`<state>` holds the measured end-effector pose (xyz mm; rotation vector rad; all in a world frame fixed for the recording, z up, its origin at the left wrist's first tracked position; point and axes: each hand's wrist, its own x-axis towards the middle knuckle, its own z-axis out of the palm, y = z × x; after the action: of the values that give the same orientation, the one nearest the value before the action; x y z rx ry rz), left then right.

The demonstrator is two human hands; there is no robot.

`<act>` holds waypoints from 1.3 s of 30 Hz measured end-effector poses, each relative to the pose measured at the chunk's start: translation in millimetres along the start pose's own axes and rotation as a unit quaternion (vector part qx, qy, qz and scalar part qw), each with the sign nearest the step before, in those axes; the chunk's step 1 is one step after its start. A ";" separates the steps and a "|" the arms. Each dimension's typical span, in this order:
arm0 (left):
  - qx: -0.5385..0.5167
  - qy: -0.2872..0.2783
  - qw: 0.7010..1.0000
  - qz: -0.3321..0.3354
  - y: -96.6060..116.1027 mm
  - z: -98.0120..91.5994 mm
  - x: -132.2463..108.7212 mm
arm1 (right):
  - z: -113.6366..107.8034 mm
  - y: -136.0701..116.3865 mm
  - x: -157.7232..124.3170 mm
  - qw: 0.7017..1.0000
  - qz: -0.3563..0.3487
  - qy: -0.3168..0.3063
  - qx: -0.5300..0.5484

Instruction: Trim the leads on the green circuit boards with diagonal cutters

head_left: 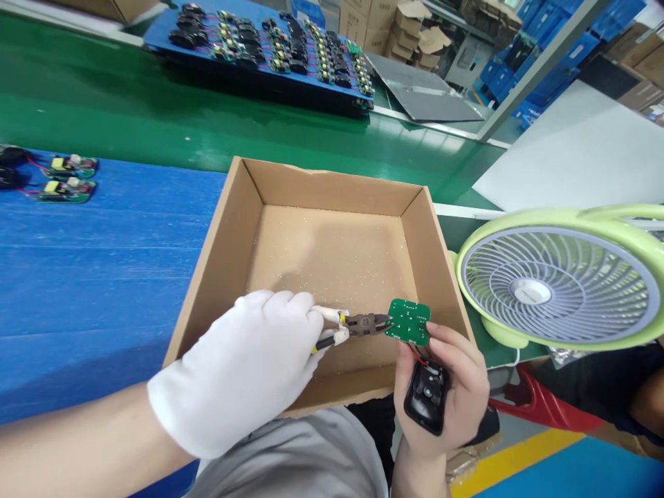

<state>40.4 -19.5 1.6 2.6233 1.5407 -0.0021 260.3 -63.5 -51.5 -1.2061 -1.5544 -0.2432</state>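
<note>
My left hand, in a white glove, is closed around the handles of a pair of cutting pliers. The pliers' dark jaws point right and meet the left edge of a green circuit board. Bare, my right hand grips that board at its lower corners between thumb and fingers. A black plastic housing, joined to the board by red and dark wires, rests against the same hand. Both hands are above the near side of an open cardboard box, whose floor is dotted with tiny bright bits.
Right of the box stands a light-green fan. Two boards with wired black housings lie on the blue mat to the left. Beyond the green bench, a blue tray carries rows of similar parts. A red chair is at lower right.
</note>
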 end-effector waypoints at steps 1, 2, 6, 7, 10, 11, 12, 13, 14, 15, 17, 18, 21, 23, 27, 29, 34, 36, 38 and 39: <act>0.003 0.000 1.000 0.001 -0.2 -0.1 0.4 | 0.0 -0.6 0.5 1.000 -0.003 0.000 -0.005; 0.006 -0.002 1.000 0.002 -0.1 -0.5 0.9 | -0.1 -1.2 0.9 1.000 -0.007 0.000 -0.011; 0.020 -0.029 0.999 -0.001 2.9 -4.1 3.7 | -0.8 -1.9 1.7 0.999 -0.021 0.001 -0.030; 0.024 -0.038 0.999 0.000 3.8 -4.9 4.0 | -0.9 -1.7 1.7 0.999 -0.025 0.001 -0.032; 0.037 -0.050 0.998 0.016 4.6 -5.0 2.9 | -1.5 -0.6 1.0 0.999 -0.031 0.003 -0.032; 0.040 -0.046 0.998 0.025 4.0 -4.1 1.8 | -1.7 -0.2 0.7 0.999 -0.031 0.002 -0.031; 0.044 -0.037 0.998 0.034 3.1 -2.9 0.5 | -1.9 0.1 0.4 0.999 -0.031 0.001 -0.029; 0.049 -0.024 0.998 0.042 1.9 -1.4 -1.0 | -2.1 0.4 0.2 0.999 -0.032 0.001 -0.028; 0.055 -0.006 0.997 0.053 0.7 0.1 -2.6 | -2.3 0.7 0.1 0.999 -0.033 0.001 -0.028; 0.060 0.015 0.996 0.065 -0.5 1.4 -4.1 | -2.7 1.0 0.2 0.999 -0.032 0.002 -0.030; 0.064 0.053 0.993 0.089 -2.2 2.9 -6.2 | -3.6 1.9 0.7 0.999 -0.027 0.002 -0.029; 0.062 0.068 0.991 0.099 -2.6 3.0 -6.8 | -4.1 2.5 1.2 0.999 -0.022 0.002 -0.025; 0.055 0.082 0.990 0.106 -2.5 1.4 -7.1 | -5.6 4.2 2.7 1.000 -0.010 -0.003 -0.003; 0.057 0.080 0.990 0.100 -2.2 0.3 -7.2 | -6.3 4.8 3.2 1.000 -0.007 -0.003 0.009; 0.064 0.078 0.990 0.103 -2.7 1.1 -9.8 | -7.1 4.3 3.2 1.000 0.002 -0.012 0.029; 0.064 0.082 0.989 0.106 -3.4 2.3 -11.1 | -6.8 3.0 2.6 0.999 -0.002 -0.019 0.032; 0.063 0.053 0.992 0.099 -3.3 0.0 -9.1 | -2.6 -1.4 0.1 0.999 -0.004 -0.018 0.031; 0.058 0.017 0.995 0.077 -2.3 -2.6 -6.6 | -1.5 -1.9 -0.8 1.000 -0.002 -0.012 0.022; 0.050 -0.012 0.998 0.047 -1.2 -4.3 -4.1 | -1.8 -1.2 -1.6 1.000 -0.001 -0.005 0.016; 0.044 -0.021 0.998 0.033 -0.8 -4.6 -3.1 | -2.4 -0.7 -1.9 1.000 0.001 -0.007 0.019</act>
<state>38.0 -21.4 6.3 2.7214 1.4726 -0.1203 261.0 -66.5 -51.9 -1.1818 -1.5627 -0.2044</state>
